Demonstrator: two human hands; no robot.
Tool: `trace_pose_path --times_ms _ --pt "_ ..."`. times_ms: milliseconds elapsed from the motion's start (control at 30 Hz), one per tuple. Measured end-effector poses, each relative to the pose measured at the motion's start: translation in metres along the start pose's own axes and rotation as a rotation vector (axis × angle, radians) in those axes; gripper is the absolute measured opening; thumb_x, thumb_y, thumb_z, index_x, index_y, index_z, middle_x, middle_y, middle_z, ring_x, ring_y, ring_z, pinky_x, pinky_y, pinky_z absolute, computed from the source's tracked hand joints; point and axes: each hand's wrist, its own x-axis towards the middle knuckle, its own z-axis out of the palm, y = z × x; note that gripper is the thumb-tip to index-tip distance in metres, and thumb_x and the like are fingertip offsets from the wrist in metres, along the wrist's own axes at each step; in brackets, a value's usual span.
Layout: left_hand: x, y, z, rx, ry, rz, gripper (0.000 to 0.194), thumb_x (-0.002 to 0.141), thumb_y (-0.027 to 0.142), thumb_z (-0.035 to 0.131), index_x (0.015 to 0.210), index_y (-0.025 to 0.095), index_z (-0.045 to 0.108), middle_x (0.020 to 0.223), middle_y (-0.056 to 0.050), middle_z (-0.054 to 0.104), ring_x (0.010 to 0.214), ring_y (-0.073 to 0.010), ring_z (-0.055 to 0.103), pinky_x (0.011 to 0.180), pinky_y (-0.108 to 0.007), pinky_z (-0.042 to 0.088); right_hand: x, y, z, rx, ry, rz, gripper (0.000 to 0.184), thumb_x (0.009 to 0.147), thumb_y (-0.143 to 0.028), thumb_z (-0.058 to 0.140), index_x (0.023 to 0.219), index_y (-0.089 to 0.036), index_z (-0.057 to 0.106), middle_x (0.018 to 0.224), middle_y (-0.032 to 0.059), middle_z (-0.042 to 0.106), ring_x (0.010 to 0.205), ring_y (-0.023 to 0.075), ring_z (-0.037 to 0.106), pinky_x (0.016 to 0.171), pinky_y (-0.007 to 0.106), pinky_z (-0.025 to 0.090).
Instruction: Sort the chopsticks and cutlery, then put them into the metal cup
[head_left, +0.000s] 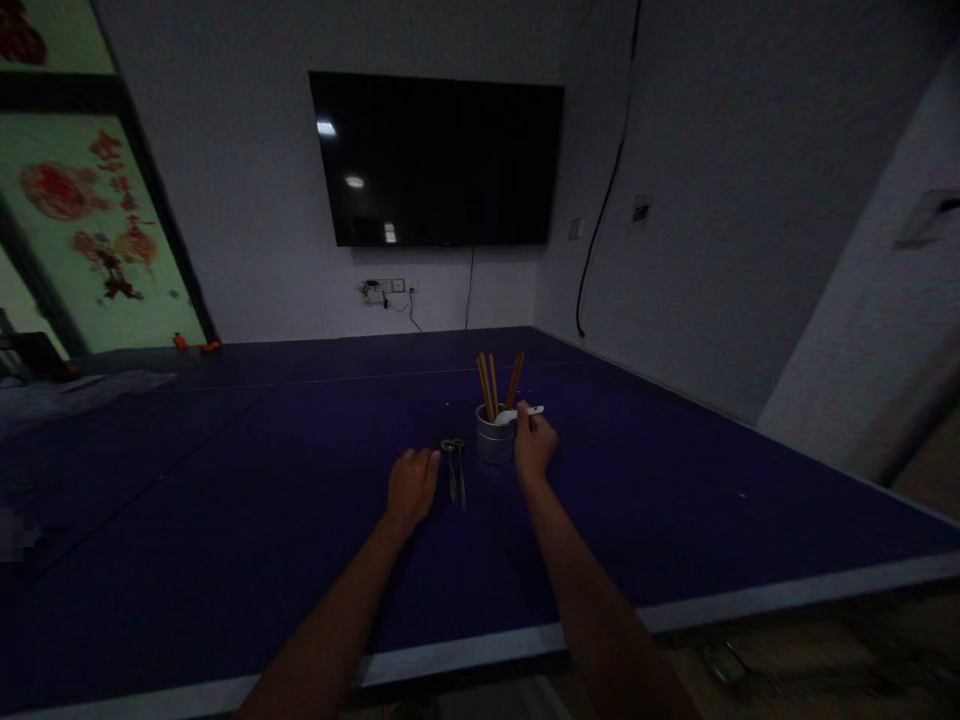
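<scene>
A white spoon (534, 410) is pinched by its handle in my right hand (534, 442), its bowl over the rim of a metal cup (493, 444). Several wooden chopsticks (489, 385) stand in the cup, leaning to both sides. To the left of the cup, two metal spoons (457, 472) lie side by side on the blue table, their bowls pointing away from me. My left hand (414, 487) rests on the table just left of these spoons, its fingers curled in, apparently holding nothing.
The broad blue table (315, 570) has a pale front edge and reaches the far wall. Clear plastic sheeting (82, 400) lies at the left, with small orange objects (196, 344) behind it. A black television (442, 165) hangs above, and a dark cable (604, 200) runs down the right wall.
</scene>
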Motion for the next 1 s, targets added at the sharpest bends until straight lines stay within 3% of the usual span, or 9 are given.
trace_pose_path --times_ms 200,500,800,1000 --pt "0.001 -0.003 0.002 -0.004 -0.012 -0.005 0.049 0.094 0.039 0.017 0.084 0.018 0.06 0.074 -0.007 0.06 0.077 -0.0184 0.055 0.072 -0.03 0.039 0.004 0.002 -0.001 -0.016 -0.037 -0.002 0.06 0.081 -0.061 0.039 0.074 -0.01 0.069 0.065 0.0076 0.066 0.06 0.0169 0.055 0.057 0.025 0.037" --pt "0.0 -0.003 0.001 0.022 -0.012 0.005 0.051 0.095 0.039 0.015 0.084 0.018 0.06 0.075 -0.007 0.06 0.077 -0.0181 0.056 0.073 -0.029 0.039 0.008 0.005 0.001 0.029 -0.139 -0.027 0.057 0.085 -0.055 0.032 0.094 -0.013 0.069 0.088 0.0111 0.07 0.082 0.0208 0.06 0.07 0.028 0.041" --pt "0.0 -0.003 0.002 0.045 -0.043 0.015 0.052 0.095 0.039 0.014 0.083 0.017 0.06 0.075 -0.008 0.06 0.077 -0.0182 0.056 0.073 -0.029 0.039 0.015 0.012 -0.003 -0.29 -0.142 -0.171 0.055 0.088 -0.055 0.033 0.079 -0.013 0.069 0.077 0.0095 0.061 0.074 0.0187 0.054 0.066 0.028 0.036" --pt "0.001 -0.004 0.004 0.052 -0.049 0.005 0.053 0.095 0.04 0.015 0.083 0.017 0.061 0.075 -0.007 0.061 0.077 -0.0174 0.056 0.072 -0.028 0.039 0.012 0.008 -0.002 -0.483 -0.159 -0.201 0.051 0.091 -0.051 0.032 0.081 -0.016 0.066 0.08 0.007 0.059 0.074 0.0174 0.052 0.064 0.027 0.033"
